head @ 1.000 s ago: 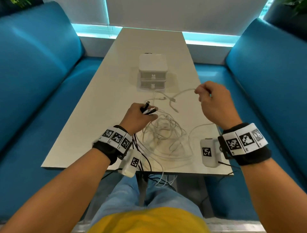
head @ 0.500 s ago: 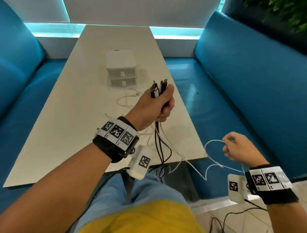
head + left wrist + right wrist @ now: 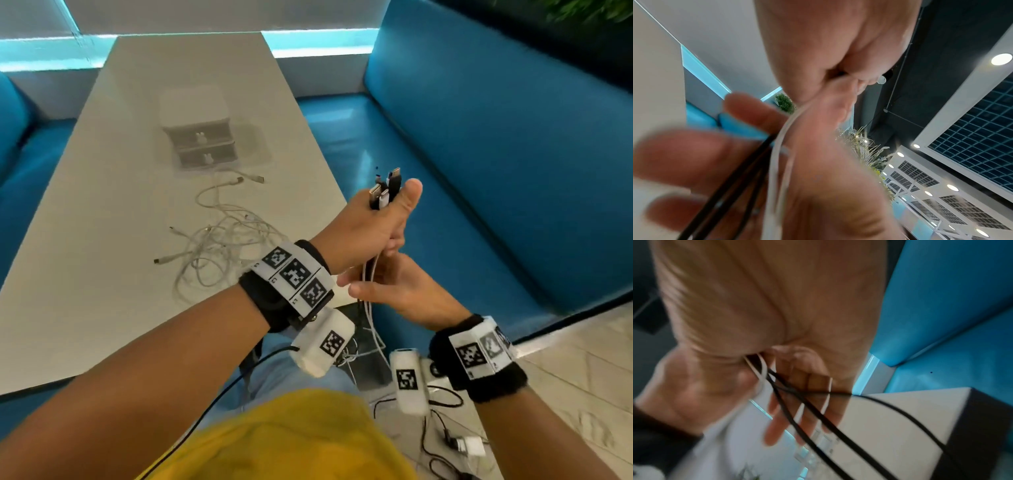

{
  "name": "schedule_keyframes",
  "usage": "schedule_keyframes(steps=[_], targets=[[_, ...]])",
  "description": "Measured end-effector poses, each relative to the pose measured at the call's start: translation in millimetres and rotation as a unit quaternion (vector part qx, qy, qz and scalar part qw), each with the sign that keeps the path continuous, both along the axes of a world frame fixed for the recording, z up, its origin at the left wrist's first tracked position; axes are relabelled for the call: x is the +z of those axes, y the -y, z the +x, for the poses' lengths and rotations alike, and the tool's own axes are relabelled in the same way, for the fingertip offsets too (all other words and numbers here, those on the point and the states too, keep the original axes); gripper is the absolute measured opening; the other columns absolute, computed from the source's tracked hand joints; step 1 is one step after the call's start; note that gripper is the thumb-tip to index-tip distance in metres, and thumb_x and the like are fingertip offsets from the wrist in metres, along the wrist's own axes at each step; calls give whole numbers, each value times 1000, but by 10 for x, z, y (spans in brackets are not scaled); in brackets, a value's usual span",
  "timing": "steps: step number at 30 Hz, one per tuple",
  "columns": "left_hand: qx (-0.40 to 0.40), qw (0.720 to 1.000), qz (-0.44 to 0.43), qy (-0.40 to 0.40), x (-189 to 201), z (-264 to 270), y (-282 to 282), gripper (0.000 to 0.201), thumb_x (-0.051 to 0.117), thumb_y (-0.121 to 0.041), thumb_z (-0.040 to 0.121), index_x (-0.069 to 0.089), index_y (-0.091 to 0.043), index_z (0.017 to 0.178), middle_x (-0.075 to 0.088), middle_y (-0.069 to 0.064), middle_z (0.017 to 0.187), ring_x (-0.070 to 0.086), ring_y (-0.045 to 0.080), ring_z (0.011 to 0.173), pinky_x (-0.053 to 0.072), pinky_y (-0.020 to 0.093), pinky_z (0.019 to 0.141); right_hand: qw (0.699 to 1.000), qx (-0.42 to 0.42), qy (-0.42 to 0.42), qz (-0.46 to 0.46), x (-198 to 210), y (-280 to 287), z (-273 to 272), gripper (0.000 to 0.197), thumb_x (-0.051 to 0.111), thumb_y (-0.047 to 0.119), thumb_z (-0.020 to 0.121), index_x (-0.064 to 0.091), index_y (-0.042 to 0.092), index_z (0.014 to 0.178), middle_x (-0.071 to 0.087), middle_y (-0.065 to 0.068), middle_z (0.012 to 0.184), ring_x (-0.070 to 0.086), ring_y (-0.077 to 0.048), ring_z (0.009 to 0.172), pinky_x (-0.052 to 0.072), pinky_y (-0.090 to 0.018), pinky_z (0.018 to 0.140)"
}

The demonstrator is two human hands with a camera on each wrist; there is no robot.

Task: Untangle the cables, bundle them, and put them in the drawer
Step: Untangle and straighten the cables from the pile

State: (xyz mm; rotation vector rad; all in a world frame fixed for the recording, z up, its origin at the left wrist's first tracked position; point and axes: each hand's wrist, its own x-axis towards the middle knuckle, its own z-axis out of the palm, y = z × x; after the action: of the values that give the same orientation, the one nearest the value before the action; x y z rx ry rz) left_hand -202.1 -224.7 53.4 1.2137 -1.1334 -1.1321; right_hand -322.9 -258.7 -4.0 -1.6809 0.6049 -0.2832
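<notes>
My left hand is raised past the table's right edge and grips a bundle of cables. Black and white plugs stick up out of its fist. The black and white strands hang down toward my lap. Directly beneath is my right hand, fingers straight, with the hanging strands running across them. In the left wrist view the strands pass between the right thumb and fingers. A tangle of white cables lies on the table. The white two-drawer unit behind it is closed.
Blue sofas flank the table; the right one is close behind my hands. A white charger and black wires lie on the floor at lower right. Wrist-camera wires hang over my lap.
My right hand rose from low beside the sofa to just under the left hand and no longer holds the white loop. The left hand carried its bundle right, off the table.
</notes>
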Motion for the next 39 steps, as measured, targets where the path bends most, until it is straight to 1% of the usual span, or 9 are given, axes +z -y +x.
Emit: schedule_keyframes(steps=[2, 4, 10, 14, 17, 21, 29, 33, 39], targets=[[-11, 1000, -5, 22, 17, -20, 26, 47, 38, -41, 101, 29, -19, 60, 25, 0, 52, 31, 17, 45, 32, 30, 51, 999, -28, -17, -1, -123, 45, -32, 11, 64, 18, 91, 64, 7, 89, 68, -12, 73, 69, -26, 79, 52, -38, 83], [-25, 998, -4, 56, 6, -25, 32, 48, 34, -42, 101, 28, -18, 60, 26, 0, 51, 37, 19, 45, 36, 31, 55, 999, -9, -36, 21, -276, 101, -123, 20, 54, 15, 96, 62, 4, 82, 56, -6, 54, 64, -25, 62, 50, -31, 69], [-86, 994, 24, 56, -50, -149, 18, 47, 30, -44, 101, 30, -16, 64, 26, -3, 50, 45, 22, 46, 50, 41, 70, 987, -54, -148, 7, -826, 256, -384, 29, 62, 22, 92, 56, 13, 66, 46, 7, 53, 44, -8, 52, 44, -23, 60], [-68, 996, 43, 50, -64, -232, 69, 46, 43, -41, 100, 31, -20, 61, 25, -4, 51, 26, 15, 45, 42, 31, 55, 959, -122, -256, -18, -1394, 345, -587, 40, 74, 32, 82, 43, 21, 58, 40, 5, 53, 38, -11, 51, 37, -31, 61], [-58, 991, 54, 105, -162, -199, 90, 39, 58, -33, 94, 40, -18, 62, 29, -3, 50, 30, 14, 50, 42, 29, 56, 945, -58, -319, -41, -1434, 400, -676, 34, 86, 27, 67, 53, 23, 74, 54, 12, 71, 52, -10, 69, 41, -24, 66], [-62, 990, 76, 101, -294, -121, 75, 16, 58, -19, 95, 66, -9, 86, 30, -13, 42, 31, 10, 47, 37, 23, 50, 908, -9, -406, -104, -1000, 647, -747, 78, 84, 23, 69, 45, 34, 136, 48, 7, 132, 50, -16, 122, 40, -30, 99], [16, 993, 95, 62, -441, -63, 87, 34, 45, -28, 101, 73, -23, 83, 19, -5, 55, 21, 12, 49, 30, 24, 49, 908, 19, -327, -261, 222, 800, -498, 77, 55, -1, 76, 43, 46, 135, 55, 12, 135, 51, -9, 124, 41, -35, 106], [37, 996, 67, 46, -442, 30, 98, 32, 45, -24, 101, 71, -19, 85, 24, -1, 60, 21, 12, 48, 27, 23, 47, 892, 62, -390, -219, 145, 762, -345, 79, 72, 8, 76, 40, 45, 137, 59, 6, 129, 59, -14, 110, 48, -38, 99], [101, 994, 20, 48, -388, 191, 93, 28, 50, -30, 99, 73, -21, 84, 35, -5, 61, 23, 13, 46, 21, 28, 46, 857, 59, -454, -237, 40, 716, -393, 92, 82, 17, 68, 34, 50, 139, 36, 11, 150, 47, -16, 126, 42, -36, 103]])
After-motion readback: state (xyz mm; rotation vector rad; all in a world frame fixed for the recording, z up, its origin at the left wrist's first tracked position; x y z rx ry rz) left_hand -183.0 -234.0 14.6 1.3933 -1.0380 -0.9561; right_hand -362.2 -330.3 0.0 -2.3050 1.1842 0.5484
